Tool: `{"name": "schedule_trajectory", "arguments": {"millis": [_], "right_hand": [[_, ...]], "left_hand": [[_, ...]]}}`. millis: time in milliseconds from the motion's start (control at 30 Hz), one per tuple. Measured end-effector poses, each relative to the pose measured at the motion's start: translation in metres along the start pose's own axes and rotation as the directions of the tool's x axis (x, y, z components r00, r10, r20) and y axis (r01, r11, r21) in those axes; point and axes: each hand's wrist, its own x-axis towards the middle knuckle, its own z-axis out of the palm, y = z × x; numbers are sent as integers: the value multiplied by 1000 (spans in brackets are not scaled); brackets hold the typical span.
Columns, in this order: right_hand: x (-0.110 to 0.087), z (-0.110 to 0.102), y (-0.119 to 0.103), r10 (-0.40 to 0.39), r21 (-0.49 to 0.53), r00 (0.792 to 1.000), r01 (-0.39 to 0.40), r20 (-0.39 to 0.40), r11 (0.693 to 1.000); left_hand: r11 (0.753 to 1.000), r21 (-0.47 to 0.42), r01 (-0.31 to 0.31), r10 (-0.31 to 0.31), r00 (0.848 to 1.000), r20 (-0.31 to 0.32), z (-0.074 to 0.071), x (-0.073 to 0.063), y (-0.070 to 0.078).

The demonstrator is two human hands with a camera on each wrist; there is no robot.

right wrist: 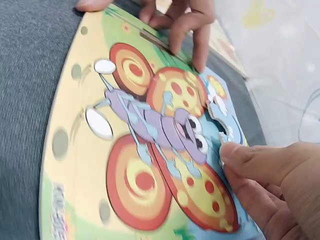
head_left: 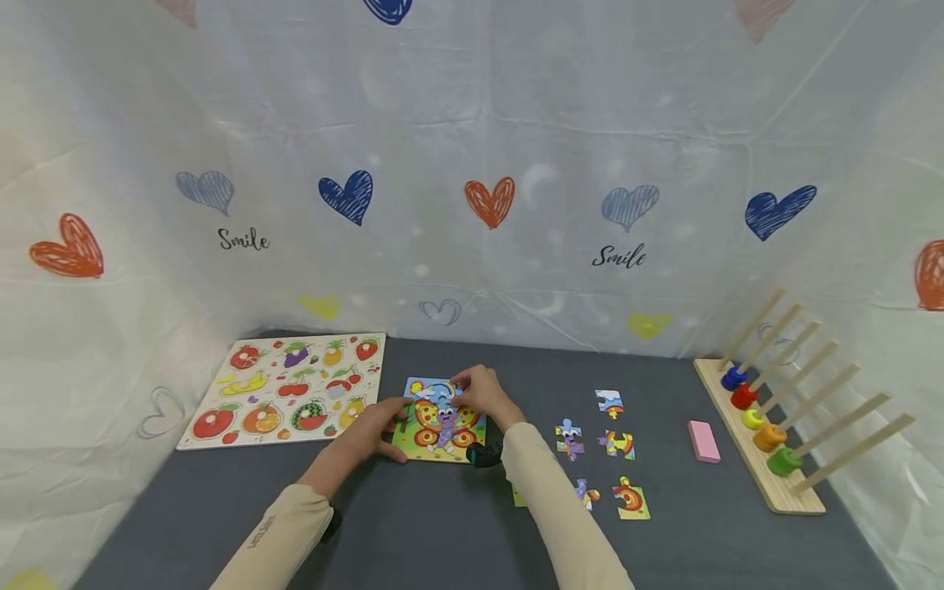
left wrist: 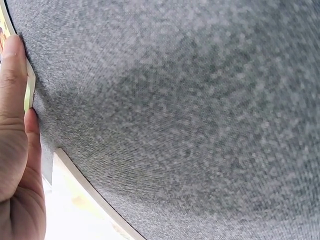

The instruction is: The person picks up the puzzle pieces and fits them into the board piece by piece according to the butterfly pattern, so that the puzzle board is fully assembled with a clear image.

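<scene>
Butterfly puzzle (head_left: 447, 422), left hand (head_left: 372, 430) loosely spread along its left edge, right hand (head_left: 483, 391) pinching a piece (right wrist: 222, 135)

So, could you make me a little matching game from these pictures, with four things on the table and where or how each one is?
Things
1. fruit board
2. butterfly picture
3. small block
4. peg stand

Places, colours and states
A. pink
B. touched by the left hand and right hand
C. carrying coloured rings
D. at the left side of the table

Pairs: 1-D, 2-B, 3-A, 4-C
</scene>
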Motion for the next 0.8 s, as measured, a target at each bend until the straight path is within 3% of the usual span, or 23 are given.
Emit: {"name": "schedule_trajectory", "arguments": {"millis": [500,800], "right_hand": [[0,-2,-6,67,-63,998,-66,14,996],[-3,-2,-3,60,-46,998,-61,-15,997]], "left_hand": [[1000,-24,-10,10,1000,-3,1,1,-2],[999,-45,9,-8,1000,4,2,1,-1]]}}
